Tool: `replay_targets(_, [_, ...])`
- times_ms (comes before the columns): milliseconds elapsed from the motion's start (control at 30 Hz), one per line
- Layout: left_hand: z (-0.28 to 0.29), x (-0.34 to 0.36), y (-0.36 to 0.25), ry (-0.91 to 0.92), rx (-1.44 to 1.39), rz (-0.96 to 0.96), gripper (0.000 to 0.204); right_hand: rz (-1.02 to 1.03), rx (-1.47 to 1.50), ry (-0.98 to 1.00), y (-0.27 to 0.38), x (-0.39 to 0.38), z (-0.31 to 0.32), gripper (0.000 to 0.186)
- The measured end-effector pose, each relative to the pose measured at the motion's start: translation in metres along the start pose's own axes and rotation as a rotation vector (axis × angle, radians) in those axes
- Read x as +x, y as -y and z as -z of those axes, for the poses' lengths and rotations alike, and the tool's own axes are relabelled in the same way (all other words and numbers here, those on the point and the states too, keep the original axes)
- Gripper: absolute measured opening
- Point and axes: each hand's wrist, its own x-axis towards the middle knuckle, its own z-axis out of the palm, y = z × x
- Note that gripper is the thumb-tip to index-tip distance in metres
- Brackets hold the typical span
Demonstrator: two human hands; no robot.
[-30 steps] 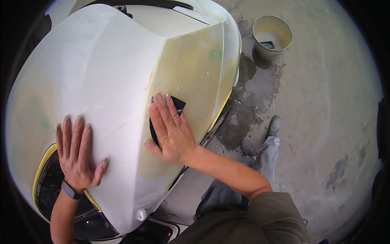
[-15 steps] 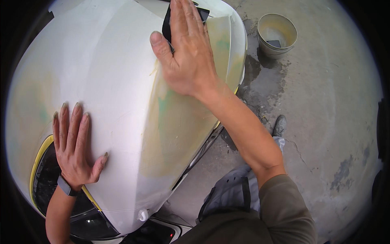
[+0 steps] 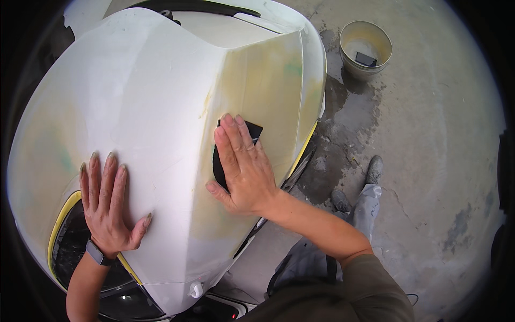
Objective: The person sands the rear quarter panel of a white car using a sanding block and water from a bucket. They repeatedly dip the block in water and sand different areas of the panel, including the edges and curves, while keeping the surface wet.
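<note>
My right hand (image 3: pixel 245 174) lies with its fingers stretched over a black sheet of sandpaper (image 3: pixel 218 167), pressing it against the car body. Edges of the sheet show past my fingertips and beside my thumb; the rest is hidden under the palm. Beneath it is a dull yellowish, sanded-looking patch (image 3: pixel 257 80) of the white car panel (image 3: pixel 161 134). My left hand (image 3: pixel 110 217) rests palm down on the white surface, fingers spread and holding nothing. It is close to a dark glass opening (image 3: pixel 72 241) edged with yellow tape (image 3: pixel 60 217).
A bucket (image 3: pixel 351 67) with a dark block (image 3: pixel 366 59) inside stands on the concrete floor (image 3: pixel 434 134), right of the car. Wet stains (image 3: pixel 327 155) spread across the floor alongside the car. A small white knob (image 3: pixel 196 290) sticks out of the near panel.
My right hand has drawn the sandpaper back toward me, from the panel's far end to its middle. My left hand sits slightly further right and nearer in the picture, still flat.
</note>
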Motion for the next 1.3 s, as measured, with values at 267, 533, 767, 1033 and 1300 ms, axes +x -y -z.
replay_targets(267, [-0.002,0.001,-0.002,0.015,0.017,0.001,0.084,-0.017,-0.014,0.02,-0.007,-0.022,-0.023,0.097])
replay_targets(533, [-0.003,0.0,-0.002,0.029,0.032,0.001,0.085,-0.065,0.041,-0.064,-0.02,0.002,-0.014,0.094])
replay_targets(767, [-0.006,-0.003,-0.003,0.036,0.037,0.002,0.084,-0.084,0.029,-0.093,-0.048,0.046,-0.004,0.098])
replay_targets(1033, [-0.012,-0.008,0.0,0.012,0.041,-0.016,0.086,0.005,-0.04,-0.122,-0.053,0.039,-0.006,0.097])
replay_targets(1300, [-0.017,-0.014,0.002,0.025,0.031,-0.025,0.086,0.002,0.06,0.008,-0.077,0.005,-0.019,0.098])
